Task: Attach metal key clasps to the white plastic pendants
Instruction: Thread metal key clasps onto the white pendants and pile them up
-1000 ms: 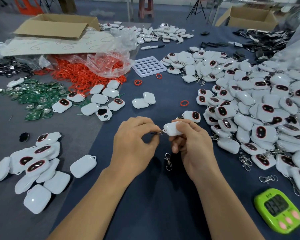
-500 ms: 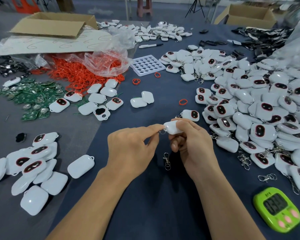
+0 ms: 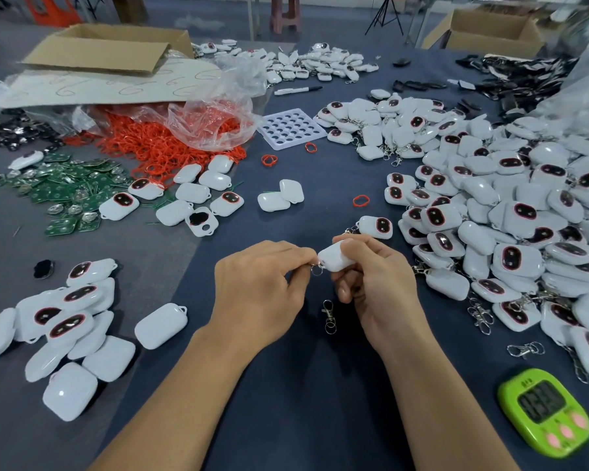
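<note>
My right hand (image 3: 376,283) grips a white plastic pendant (image 3: 335,257) between thumb and fingers, just above the dark blue table. My left hand (image 3: 259,287) pinches a small metal ring (image 3: 316,269) of a key clasp at the pendant's left corner loop. A second metal key clasp (image 3: 328,316) lies on the table under my hands. Unclasped white pendants (image 3: 65,328) are heaped at the left. A large pile of pendants with clasps (image 3: 510,226) spreads over the right side.
A green digital timer (image 3: 546,411) sits at the lower right, with loose clasps (image 3: 526,350) near it. Red rubber rings (image 3: 157,147) spill from a plastic bag at the upper left, beside green circuit boards (image 3: 58,195). A white holed tray (image 3: 291,128) and cardboard boxes (image 3: 109,51) stand farther back.
My hands have stayed together at the pendant's corner. The left fingers shifted slightly on the ring, which now hangs visibly below the pendant's corner.
</note>
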Tool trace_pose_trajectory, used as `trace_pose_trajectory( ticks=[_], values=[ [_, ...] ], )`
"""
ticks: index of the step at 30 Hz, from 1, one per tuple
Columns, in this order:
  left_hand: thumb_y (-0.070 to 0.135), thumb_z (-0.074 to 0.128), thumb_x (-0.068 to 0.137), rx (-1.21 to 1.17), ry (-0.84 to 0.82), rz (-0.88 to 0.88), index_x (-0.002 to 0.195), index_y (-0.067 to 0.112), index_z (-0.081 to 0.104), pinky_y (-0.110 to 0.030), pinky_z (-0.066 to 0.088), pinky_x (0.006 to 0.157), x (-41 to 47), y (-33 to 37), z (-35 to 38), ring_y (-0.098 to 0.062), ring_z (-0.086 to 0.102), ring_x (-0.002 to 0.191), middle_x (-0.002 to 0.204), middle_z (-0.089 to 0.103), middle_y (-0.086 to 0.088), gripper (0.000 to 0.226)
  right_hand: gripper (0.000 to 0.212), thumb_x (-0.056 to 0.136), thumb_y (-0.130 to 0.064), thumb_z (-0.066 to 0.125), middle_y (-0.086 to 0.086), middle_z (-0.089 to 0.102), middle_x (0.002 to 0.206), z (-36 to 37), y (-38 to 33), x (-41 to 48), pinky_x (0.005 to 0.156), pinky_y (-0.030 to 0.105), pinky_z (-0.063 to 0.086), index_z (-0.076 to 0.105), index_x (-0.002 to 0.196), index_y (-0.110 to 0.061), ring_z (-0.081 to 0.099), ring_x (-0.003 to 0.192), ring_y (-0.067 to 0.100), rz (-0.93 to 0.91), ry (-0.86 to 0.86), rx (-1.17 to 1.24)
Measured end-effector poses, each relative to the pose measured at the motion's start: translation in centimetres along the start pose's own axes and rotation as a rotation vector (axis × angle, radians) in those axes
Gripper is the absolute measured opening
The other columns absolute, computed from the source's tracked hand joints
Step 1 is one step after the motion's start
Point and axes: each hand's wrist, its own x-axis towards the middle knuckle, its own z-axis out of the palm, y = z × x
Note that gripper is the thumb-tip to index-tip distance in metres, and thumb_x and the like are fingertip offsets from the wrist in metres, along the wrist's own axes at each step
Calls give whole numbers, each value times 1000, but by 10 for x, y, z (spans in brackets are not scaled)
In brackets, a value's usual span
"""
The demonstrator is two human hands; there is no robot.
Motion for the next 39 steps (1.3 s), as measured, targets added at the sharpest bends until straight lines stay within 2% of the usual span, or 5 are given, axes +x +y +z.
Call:
trace_pose_trajectory(
  ticks=[9, 23, 30, 34, 39],
  values=[
    [33, 65, 72, -322, -281, -275, 96, 61, 64, -27, 49, 71, 5, 1, -10, -3, 64, 79, 78, 69, 29, 36, 15, 97, -5, 58, 16, 65, 65, 0, 1, -2, 38, 26, 36, 73, 100, -8, 43, 37, 19, -5, -19, -43],
    [23, 77, 83, -661, -258, -476, 76, 34, 73, -13, 47, 64, 7, 3, 2, -1, 63, 66, 71, 71, 15, 13, 14, 101, -3, 55, 14, 74, 77, 1, -1, -4, 41, 25, 41, 65, 103, -12, 54, 40, 19, -10, -56, 118],
    [28, 73, 90, -287, -265, -364, 83, 38, 67, -11, 41, 59, 1, 4, 3, -3, 59, 70, 71, 65, 19, 13, 15, 80, -15, 62, 9, 72, 71, 2, 2, -10, 46, 27, 45, 65, 93, -23, 51, 45, 22, -256, -23, -136],
    [22, 73, 90, -36, -207, -192, 87, 32, 69, -22, 34, 63, 0, 2, 2, -10, 50, 74, 64, 48, 25, 11, 16, 81, -15, 62, 8, 73, 72, 6, 4, -14, 47, 27, 48, 63, 93, -26, 55, 44, 22, -274, -38, -200],
    [26, 75, 86, -221, -154, -340, 80, 35, 68, -13, 42, 65, 0, 4, 0, -4, 61, 80, 73, 65, 19, 13, 17, 78, -10, 59, 9, 74, 76, 6, 4, -10, 49, 26, 48, 64, 88, -22, 62, 50, 24, -205, -5, -128]
  ],
)
